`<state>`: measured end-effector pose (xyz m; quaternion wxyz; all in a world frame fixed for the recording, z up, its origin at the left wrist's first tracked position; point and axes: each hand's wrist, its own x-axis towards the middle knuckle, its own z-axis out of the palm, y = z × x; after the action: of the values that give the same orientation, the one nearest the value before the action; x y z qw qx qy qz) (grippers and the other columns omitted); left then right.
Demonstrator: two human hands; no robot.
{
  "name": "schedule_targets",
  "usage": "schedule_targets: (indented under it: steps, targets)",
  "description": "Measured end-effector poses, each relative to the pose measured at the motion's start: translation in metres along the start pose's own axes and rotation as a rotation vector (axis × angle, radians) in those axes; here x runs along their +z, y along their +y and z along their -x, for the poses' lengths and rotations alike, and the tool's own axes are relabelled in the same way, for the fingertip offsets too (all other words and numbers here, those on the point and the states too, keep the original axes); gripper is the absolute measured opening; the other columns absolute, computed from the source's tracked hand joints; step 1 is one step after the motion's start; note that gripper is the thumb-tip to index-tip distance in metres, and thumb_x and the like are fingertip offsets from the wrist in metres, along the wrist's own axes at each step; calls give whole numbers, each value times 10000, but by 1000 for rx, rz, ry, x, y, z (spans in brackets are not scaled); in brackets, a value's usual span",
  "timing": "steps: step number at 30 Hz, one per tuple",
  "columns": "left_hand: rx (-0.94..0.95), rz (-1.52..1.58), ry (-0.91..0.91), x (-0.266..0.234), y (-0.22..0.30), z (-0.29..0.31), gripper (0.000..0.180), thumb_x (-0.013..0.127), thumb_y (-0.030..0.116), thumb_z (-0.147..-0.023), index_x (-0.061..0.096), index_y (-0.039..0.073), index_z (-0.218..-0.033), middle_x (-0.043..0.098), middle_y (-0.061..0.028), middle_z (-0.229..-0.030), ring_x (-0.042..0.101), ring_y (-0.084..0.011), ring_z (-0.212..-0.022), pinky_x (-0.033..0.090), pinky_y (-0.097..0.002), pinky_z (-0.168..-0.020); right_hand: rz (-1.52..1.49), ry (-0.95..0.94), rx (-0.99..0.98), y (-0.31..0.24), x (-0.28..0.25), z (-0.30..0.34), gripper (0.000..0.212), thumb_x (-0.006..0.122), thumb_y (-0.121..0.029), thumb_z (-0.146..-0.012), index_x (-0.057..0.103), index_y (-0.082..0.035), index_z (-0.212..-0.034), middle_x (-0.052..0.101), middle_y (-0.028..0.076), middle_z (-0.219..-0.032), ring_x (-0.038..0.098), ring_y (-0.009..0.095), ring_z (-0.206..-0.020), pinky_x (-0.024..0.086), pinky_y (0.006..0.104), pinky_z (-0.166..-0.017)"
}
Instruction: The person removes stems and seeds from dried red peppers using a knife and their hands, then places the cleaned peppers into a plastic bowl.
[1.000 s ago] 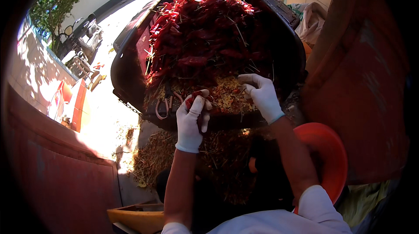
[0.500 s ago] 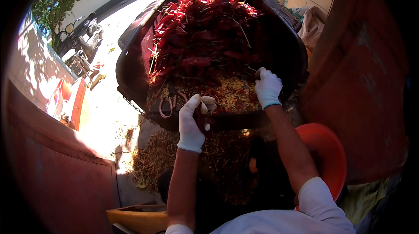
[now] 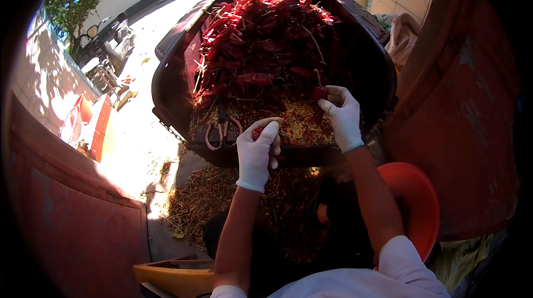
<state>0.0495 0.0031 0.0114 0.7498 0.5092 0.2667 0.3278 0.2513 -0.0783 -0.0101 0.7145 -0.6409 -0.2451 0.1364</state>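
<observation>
A big heap of dried red chili peppers [image 3: 261,48] fills the dark cart bed [image 3: 177,84]. My left hand [image 3: 256,151], in a white glove, is closed near the cart's front edge, with red chili pepper [image 3: 257,133] showing between its thumb and fingers. At the heap's lower right, my right hand [image 3: 343,116], gloved too, pinches a dark red chili pepper [image 3: 320,94] by one end. Scissors [image 3: 224,131] with pinkish handles lie just left of my left hand. Yellowish seeds [image 3: 302,123] are scattered between the two hands.
An orange-red basin [image 3: 419,201] stands by my right forearm. Stems and chaff [image 3: 194,206] litter the ground below the cart. A yellow wooden stool-like thing [image 3: 175,278] is at lower left. Red metal panels [image 3: 72,209] flank both sides; a parked motorbike [image 3: 108,48] stands far left.
My left hand has risen slightly and turned, its fingers now closed more tightly, with red pepper showing at the top. My right hand now holds a pepper clear of the heap's edge.
</observation>
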Motion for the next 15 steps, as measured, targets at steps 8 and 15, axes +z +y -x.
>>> schedule_targets:
  steps: [8, 15]
  targets:
    - [228, -437, 61, 13, -30, -10, 439, 725, 264, -920, 634, 44, -1289, 566, 43, -698, 486, -22, -531, 376, -194, -402, 346, -136, -429, -14, 28, 62, 338, 746, -22, -784, 644, -39, -1106, 699, 87, -949, 697, 183, -804, 561, 314, -710]
    - [150, -431, 50, 9, -24, -12, 362, 736, 274, -907, 667, 30, -1166, 604, 10, -697, 528, -54, -539, 414, -220, -434, 297, -296, -500, -12, 27, 69, 307, 689, 27, -818, 644, -38, -1115, 709, 91, -1007, 716, 196, -884, 568, 308, -740]
